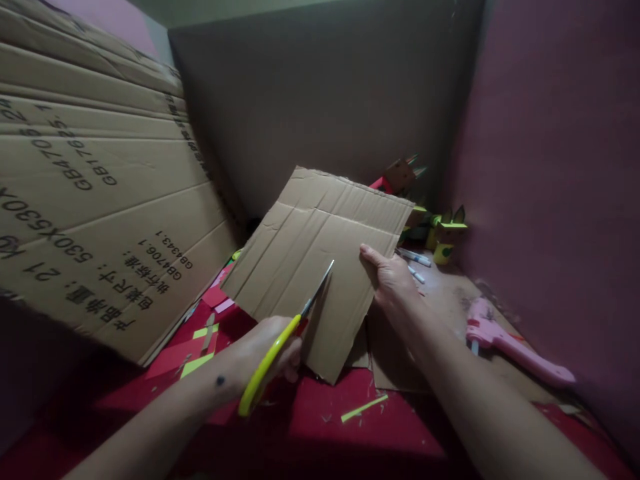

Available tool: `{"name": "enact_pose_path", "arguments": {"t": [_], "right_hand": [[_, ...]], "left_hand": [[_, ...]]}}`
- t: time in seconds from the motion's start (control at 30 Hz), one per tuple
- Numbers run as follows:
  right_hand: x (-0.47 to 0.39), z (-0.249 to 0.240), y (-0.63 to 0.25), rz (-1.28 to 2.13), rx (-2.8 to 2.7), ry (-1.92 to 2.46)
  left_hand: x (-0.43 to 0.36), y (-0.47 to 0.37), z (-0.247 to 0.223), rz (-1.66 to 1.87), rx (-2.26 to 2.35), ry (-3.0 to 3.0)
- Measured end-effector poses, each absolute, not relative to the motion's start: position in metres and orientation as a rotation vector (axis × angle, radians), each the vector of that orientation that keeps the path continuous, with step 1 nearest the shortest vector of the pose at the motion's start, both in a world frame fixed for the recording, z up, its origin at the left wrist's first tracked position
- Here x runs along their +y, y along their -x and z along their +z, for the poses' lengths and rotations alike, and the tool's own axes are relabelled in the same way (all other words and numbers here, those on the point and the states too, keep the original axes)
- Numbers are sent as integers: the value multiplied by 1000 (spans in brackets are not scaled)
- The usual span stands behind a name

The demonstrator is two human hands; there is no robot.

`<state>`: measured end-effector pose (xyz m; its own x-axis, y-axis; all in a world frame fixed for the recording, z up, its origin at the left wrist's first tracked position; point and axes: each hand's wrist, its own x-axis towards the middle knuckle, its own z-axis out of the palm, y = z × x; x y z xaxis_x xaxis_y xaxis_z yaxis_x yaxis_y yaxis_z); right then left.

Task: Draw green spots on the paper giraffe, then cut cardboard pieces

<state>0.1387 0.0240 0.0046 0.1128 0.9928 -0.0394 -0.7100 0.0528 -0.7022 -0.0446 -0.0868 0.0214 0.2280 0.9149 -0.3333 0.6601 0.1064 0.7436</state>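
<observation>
The person's left hand [263, 337], left of centre in the lower half of the frame, was closed around a pair of yellow-handled scissors [274, 351]. The visible metal blade slanted towards the upper right, its tip over the middle of a flat, ribbed brown cardboard sheet [315, 230]. The right hand [395, 277], right of centre, gripped this sheet by its right edge, thumb flat on the upper face, fingers hidden behind. The sheet was tilted in the centre of the frame.

Below it, a narrow yellow strip [365, 408] lay on a dark red surface [310, 417] among small scraps. A flat brown cardboard piece [400, 367] lay partly behind the right forearm. Left of the left wrist were red and yellow-green paper pieces [197, 365].

At the right of the frame lay a pink glue gun [510, 345]; above and left of it were white markers [417, 258] and a small yellow figure with pointed ears [444, 250]. A large brown cardboard panel with black print [115, 220] filled the upper left, beside a grey wall [325, 100].
</observation>
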Motion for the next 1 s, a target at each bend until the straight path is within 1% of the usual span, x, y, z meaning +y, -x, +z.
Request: {"name": "enact_pose_path", "arguments": {"t": [0.13,0.33,0.5,0.63,0.77,0.87,1.0], "right_hand": [[24,2,-137,1397,-522,659],[21,3,-134,1432,-509,645],[21,2,-132,1434,-489,652],[21,2,-132,1429,-481,639],[19,3,-131,1434,-470,639],[19,3,-130,1440,-463,641],[19,1,-130,1456,-473,632]], "left_hand": [[-86,45,32,386,1573,-1554],[-76,46,32,333,1496,-1644],[-72,37,41,220,1678,-1691],[-73,33,43,68,1785,-1989],[-76,35,35,206,1837,-2182],[-79,39,31,276,1780,-2093],[-80,46,35,297,1512,-1788]]}}
